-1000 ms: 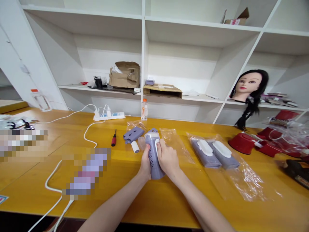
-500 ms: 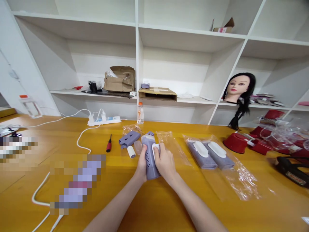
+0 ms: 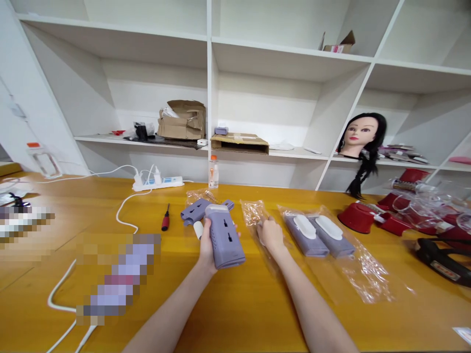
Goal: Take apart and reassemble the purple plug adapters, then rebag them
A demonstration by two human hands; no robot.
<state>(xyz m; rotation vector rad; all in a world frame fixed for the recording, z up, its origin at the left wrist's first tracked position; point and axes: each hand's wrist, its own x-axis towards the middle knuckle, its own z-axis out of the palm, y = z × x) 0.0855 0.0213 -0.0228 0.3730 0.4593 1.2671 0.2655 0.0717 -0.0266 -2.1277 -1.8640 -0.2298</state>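
Note:
My left hand (image 3: 208, 247) is wrapped round a purple plastic housing (image 3: 228, 240). The housing is tilted over the table, with two dark slots on its face and small holes along one side. To its right, my right hand (image 3: 272, 235) is closed low over a clear plastic bag (image 3: 253, 212). A pale edge shows under its fingers, but I cannot make out what it is. Behind the housing lie a second purple slotted part (image 3: 195, 211) and a white cylinder (image 3: 198, 229). Two purple units with white oval pieces (image 3: 304, 227) lie on plastic wrap to the right.
A red-handled screwdriver (image 3: 165, 221) lies left of the parts. A power strip (image 3: 158, 184) with white cables and a bottle (image 3: 213, 172) stand by the shelf. Red parts (image 3: 356, 217) and a black strapped object (image 3: 441, 260) are at the right. A pixelated area covers the left.
My right hand has left the housing and moved right to the plastic bag. The white oval piece is gone from the housing, which my left hand has turned to show its slotted face.

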